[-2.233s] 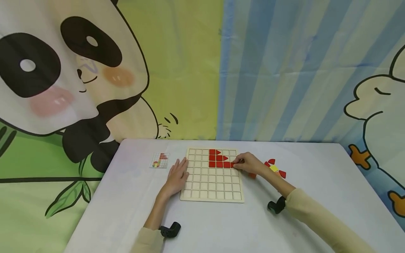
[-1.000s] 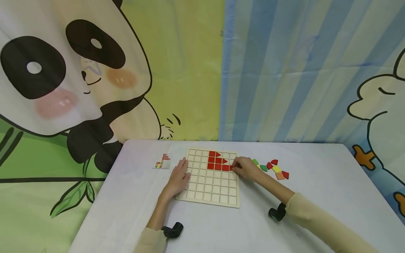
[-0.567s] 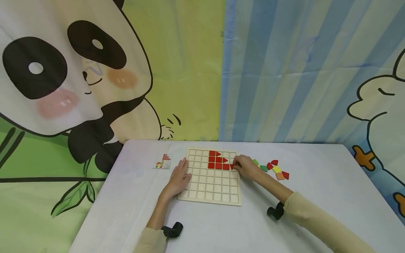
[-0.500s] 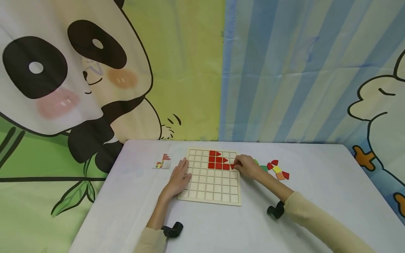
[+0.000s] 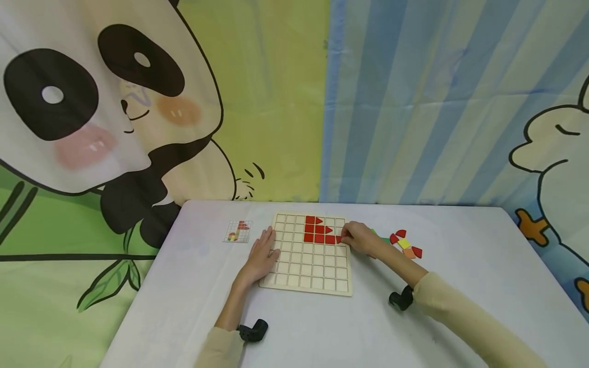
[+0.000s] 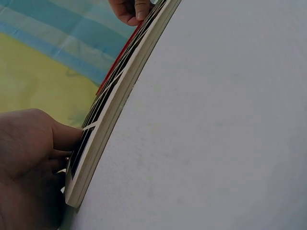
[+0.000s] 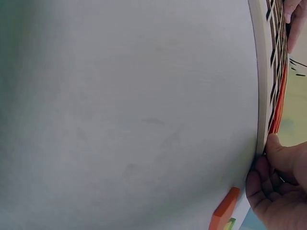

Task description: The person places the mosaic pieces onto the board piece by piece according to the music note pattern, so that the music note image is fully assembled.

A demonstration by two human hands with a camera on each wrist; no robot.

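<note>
The wooden grid board [image 5: 306, 284] lies flat, with rows of red squares and triangles [image 5: 315, 230] in its upper right cells. Along its left edge rests my left hand [image 5: 259, 259], fingers mostly straight; the left wrist view has the thumb [image 6: 64, 136] on the rim. At the board's right edge, my right hand [image 5: 362, 238] pinches a small red triangle tile [image 5: 339, 239] at the end of the third red row. Thumb and fingertips cover part of that tile. In the right wrist view, the right thumb [image 7: 276, 148] presses at the rim beside the red tiles.
Loose tiles lie right of the board: red [image 5: 401, 233], yellow [image 5: 404, 243] and orange [image 5: 408, 253], with green ones partly hidden behind the right hand. A printed pattern card [image 5: 238, 231] lies to the left. The white table [image 5: 294, 332] meets a cartoon backdrop [image 5: 257, 102].
The board has turned slightly clockwise, then partly back toward straight. The right hand stays at the right end of the third red row, and the left hand keeps to the left edge.
</note>
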